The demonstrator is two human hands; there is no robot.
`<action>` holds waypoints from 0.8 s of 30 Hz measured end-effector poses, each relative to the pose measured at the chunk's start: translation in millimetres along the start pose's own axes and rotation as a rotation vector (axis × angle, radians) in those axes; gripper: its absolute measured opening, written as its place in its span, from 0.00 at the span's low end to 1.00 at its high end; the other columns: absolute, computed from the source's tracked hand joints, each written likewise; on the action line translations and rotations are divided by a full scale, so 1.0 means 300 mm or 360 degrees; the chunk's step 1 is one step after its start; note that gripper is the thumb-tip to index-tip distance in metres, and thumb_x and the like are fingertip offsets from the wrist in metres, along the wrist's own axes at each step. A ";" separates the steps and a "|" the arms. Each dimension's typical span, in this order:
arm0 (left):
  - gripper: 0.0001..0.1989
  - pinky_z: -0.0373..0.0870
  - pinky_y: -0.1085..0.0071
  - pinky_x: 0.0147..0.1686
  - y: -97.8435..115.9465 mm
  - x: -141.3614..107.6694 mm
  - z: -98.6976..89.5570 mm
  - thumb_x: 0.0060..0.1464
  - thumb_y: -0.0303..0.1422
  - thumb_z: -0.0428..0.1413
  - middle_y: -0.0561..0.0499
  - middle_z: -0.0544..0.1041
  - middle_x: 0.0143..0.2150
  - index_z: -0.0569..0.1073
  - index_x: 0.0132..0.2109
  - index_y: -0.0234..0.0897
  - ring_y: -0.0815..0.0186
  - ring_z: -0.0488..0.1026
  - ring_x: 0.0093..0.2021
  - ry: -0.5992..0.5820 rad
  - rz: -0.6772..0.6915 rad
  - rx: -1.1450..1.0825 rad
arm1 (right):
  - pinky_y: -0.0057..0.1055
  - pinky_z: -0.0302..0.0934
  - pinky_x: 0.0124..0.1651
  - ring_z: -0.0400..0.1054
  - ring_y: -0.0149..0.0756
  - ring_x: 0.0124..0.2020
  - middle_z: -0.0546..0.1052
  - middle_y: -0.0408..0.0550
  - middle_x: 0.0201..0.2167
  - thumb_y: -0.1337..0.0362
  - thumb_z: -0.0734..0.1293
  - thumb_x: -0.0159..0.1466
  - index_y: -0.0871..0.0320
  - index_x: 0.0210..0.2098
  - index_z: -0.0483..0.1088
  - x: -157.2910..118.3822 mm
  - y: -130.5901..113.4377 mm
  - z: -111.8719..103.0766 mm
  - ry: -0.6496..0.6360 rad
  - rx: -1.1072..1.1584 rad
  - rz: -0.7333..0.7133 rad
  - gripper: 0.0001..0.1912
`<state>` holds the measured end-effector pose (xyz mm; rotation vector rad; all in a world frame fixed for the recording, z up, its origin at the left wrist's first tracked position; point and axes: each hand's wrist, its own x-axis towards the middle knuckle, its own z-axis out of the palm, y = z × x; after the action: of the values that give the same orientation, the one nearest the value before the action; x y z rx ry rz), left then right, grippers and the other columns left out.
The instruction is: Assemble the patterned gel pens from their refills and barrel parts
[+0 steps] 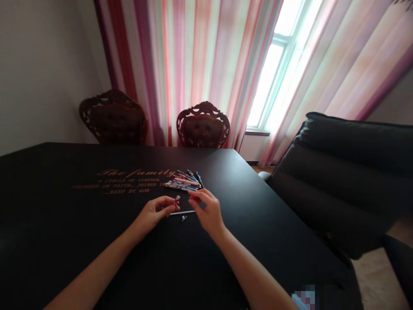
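My left hand (157,212) rests on the black table (97,241) with its fingers pinched on a small pen part (177,199). My right hand (207,209) hovers just to the right, fingers curled, fingertips close together near that part; whether it grips anything is hard to tell. Between the hands a thin white pen refill (182,212) lies flat on the table, with a tiny loose piece (183,218) just below it. A pile of several colourful pens (185,181) lies just beyond the hands.
Gold lettering (129,181) is printed on the tabletop left of the pens. Two carved wooden chairs (202,125) stand at the far side. A dark padded office chair (342,176) stands at the right edge. Striped curtains and a bright window fill the background.
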<state>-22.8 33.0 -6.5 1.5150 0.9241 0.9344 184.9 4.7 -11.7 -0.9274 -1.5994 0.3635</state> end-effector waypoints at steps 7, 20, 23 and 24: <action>0.14 0.69 0.66 0.45 -0.023 0.014 -0.063 0.48 0.38 0.66 0.45 0.83 0.41 0.80 0.42 0.37 0.57 0.77 0.44 0.0308 0.0062 -0.0369 | 0.31 0.63 0.40 0.68 0.35 0.35 0.74 0.45 0.33 0.69 0.67 0.63 0.54 0.36 0.77 0.018 0.016 -0.051 0.0109 -0.0213 0.0066 0.06; 0.15 0.68 0.66 0.46 -0.039 0.018 -0.043 0.49 0.38 0.66 0.46 0.83 0.40 0.80 0.43 0.37 0.60 0.77 0.41 0.0274 0.0042 -0.0344 | 0.36 0.58 0.46 0.63 0.39 0.39 0.75 0.45 0.30 0.68 0.74 0.56 0.52 0.29 0.79 -0.036 0.084 0.032 -0.0534 -0.0707 0.0134 0.04; 0.15 0.68 0.66 0.46 -0.039 0.017 -0.033 0.49 0.39 0.65 0.46 0.83 0.40 0.80 0.43 0.37 0.59 0.77 0.42 0.0254 0.0047 -0.0307 | 0.36 0.57 0.46 0.63 0.40 0.39 0.75 0.45 0.31 0.67 0.74 0.56 0.52 0.29 0.79 -0.039 0.085 0.034 -0.0562 -0.0716 0.0136 0.03; 0.15 0.68 0.66 0.47 -0.039 0.017 -0.030 0.49 0.39 0.65 0.46 0.83 0.40 0.80 0.43 0.36 0.59 0.77 0.42 0.0247 0.0049 -0.0295 | 0.36 0.57 0.46 0.64 0.40 0.40 0.75 0.45 0.31 0.66 0.74 0.56 0.52 0.29 0.79 -0.040 0.085 0.034 -0.0569 -0.0718 0.0138 0.02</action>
<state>-29.9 42.4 -16.7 1.3172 0.8994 1.1406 184.7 14.9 -39.9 -1.3335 -2.0209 0.2389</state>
